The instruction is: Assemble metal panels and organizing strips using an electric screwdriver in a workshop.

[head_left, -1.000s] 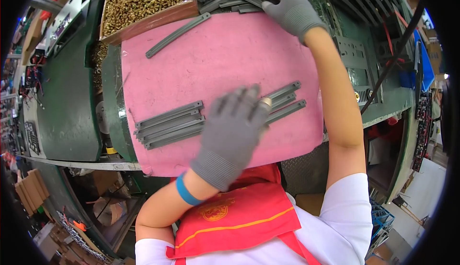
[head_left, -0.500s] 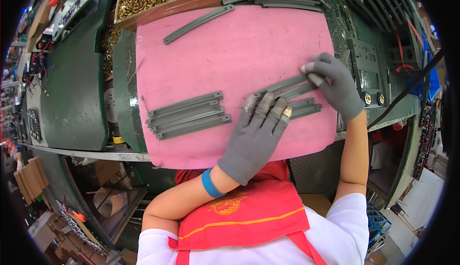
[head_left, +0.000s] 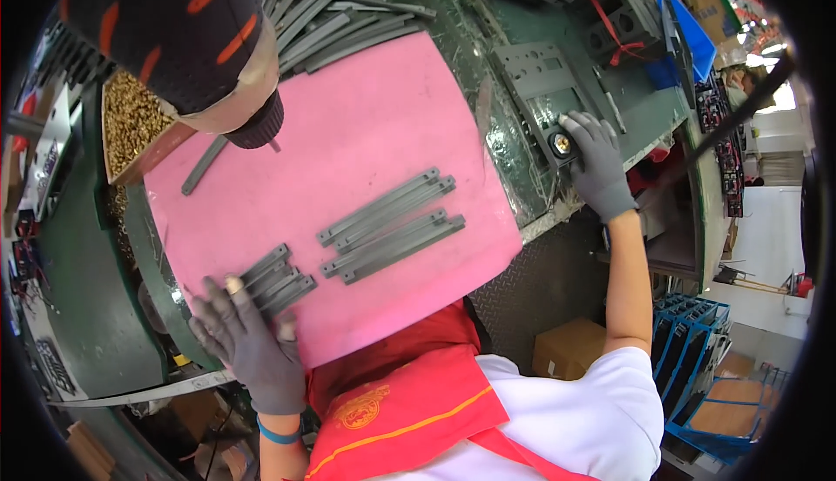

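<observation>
Grey gloves cover both hands. My left hand point(head_left: 252, 346) lies with its fingers spread at the ends of the left group of grey metal bars point(head_left: 280, 281), covering part of them. To its right, a second group of grey metal bars point(head_left: 392, 228) rests in slanting rows on the pink mat point(head_left: 366, 124), untouched. Off the mat, my right hand point(head_left: 596, 166) rests with outstretched fingers beside a black round fitting with a brass centre point(head_left: 561, 143), at the end of a grey metal plate with holes point(head_left: 535, 72). Its palm side is hidden.
A dark power screwdriver point(head_left: 218, 63) with orange marks hangs over the mat's far left. Behind it stand a box of small brass parts point(head_left: 131, 124) and a pile of grey bars point(head_left: 340, 24). One single bar point(head_left: 205, 163) lies apart. A black cable point(head_left: 740, 115) crosses at right.
My right hand has left the right group of bars for the fitting at the right. My left hand has moved to the left group. The view has turned, and the screwdriver has come into view.
</observation>
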A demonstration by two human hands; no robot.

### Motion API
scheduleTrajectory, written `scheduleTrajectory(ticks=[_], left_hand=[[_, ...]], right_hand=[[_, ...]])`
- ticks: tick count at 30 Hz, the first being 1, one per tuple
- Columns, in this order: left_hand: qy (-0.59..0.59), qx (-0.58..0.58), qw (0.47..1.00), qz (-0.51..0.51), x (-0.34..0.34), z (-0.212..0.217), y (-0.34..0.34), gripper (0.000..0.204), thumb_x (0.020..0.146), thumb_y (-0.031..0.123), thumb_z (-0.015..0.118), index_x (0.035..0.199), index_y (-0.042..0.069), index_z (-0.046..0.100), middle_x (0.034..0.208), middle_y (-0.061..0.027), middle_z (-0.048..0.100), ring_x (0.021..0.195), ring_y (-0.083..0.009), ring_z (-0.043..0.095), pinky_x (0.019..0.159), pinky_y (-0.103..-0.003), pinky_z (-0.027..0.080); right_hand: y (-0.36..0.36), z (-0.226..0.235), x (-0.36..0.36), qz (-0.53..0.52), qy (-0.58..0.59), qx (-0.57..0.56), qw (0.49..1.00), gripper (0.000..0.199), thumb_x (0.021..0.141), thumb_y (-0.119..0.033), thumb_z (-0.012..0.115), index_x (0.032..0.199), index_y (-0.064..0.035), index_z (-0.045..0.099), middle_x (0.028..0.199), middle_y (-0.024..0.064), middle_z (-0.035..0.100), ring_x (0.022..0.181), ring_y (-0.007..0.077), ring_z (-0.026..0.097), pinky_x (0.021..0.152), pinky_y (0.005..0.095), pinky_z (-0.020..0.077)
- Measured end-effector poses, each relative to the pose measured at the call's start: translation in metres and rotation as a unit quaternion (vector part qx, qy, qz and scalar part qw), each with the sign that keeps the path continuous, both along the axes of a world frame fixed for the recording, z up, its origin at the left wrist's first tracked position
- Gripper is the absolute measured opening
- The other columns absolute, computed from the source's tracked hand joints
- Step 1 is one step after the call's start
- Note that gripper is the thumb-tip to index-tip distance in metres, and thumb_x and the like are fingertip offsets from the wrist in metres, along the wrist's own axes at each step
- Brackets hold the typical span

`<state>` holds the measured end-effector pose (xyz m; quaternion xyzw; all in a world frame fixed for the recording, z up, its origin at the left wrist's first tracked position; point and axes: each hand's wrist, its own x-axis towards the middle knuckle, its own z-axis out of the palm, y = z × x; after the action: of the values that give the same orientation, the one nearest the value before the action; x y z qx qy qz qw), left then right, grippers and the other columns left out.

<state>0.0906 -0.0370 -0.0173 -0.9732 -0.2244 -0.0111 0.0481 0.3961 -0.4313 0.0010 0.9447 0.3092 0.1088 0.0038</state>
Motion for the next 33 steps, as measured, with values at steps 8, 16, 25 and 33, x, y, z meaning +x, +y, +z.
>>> scheduleTrajectory(ticks=[8, 16, 25, 33], left_hand=[[-0.076, -0.115, 0.986, -0.095, 0.018, 0.035, -0.007, 0.072, 0.103, 0.043, 0.05, 0.155, -0.004, 0.03, 0.155, -0.0307, 0.036, 0.144, -0.0491, 0.034, 0.123, -0.055, 0.016], [-0.312, -0.72, 0.62, -0.005, 0.134, 0.072, -0.07, 0.054, 0.105, 0.021, 0.047, 0.151, -0.005, 0.033, 0.115, -0.0142, 0.059, 0.098, -0.018, 0.064, 0.085, -0.033, 0.054], [-0.236, -0.725, 0.639, 0.098, 0.046, 0.098, 0.015, 0.051, 0.096, 0.014, 0.048, 0.144, -0.003, 0.046, 0.092, -0.0016, 0.059, 0.079, -0.009, 0.059, 0.07, -0.026, 0.051], [-0.284, -0.662, 0.659, 0.216, -0.035, 0.096, 0.026, 0.041, 0.102, 0.022, 0.054, 0.136, -0.002, 0.056, 0.125, -0.0083, 0.064, 0.112, -0.0165, 0.06, 0.095, -0.03, 0.049]], right_hand=[[0.051, 0.037, -0.004, 0.133, -0.101, 0.203, 0.965, 0.028, 0.072, 0.008, 0.069, 0.094, -0.0053, 0.058, 0.103, 0.0107, 0.065, 0.098, 0.0339, 0.064, 0.097, 0.0458, 0.0495], [0.158, 0.086, -0.045, 0.503, -0.169, 0.097, 0.842, 0.026, 0.08, -0.027, 0.073, 0.097, -0.0093, 0.065, 0.11, 0.0089, 0.065, 0.105, 0.0289, 0.065, 0.102, 0.0489, 0.0505], [0.137, 0.169, 0.19, -0.071, -0.212, 0.202, 0.954, 0.054, 0.093, -0.016, 0.057, 0.144, -0.0047, 0.043, 0.138, 0.0213, 0.054, 0.124, 0.0424, 0.055, 0.103, 0.0494, 0.0457], [0.099, 0.17, 0.404, -0.059, 0.054, 0.015, 0.997, 0.032, 0.081, -0.009, 0.068, 0.112, -0.0126, 0.074, 0.112, 0.0155, 0.073, 0.106, 0.0354, 0.069, 0.093, 0.0408, 0.0549]])
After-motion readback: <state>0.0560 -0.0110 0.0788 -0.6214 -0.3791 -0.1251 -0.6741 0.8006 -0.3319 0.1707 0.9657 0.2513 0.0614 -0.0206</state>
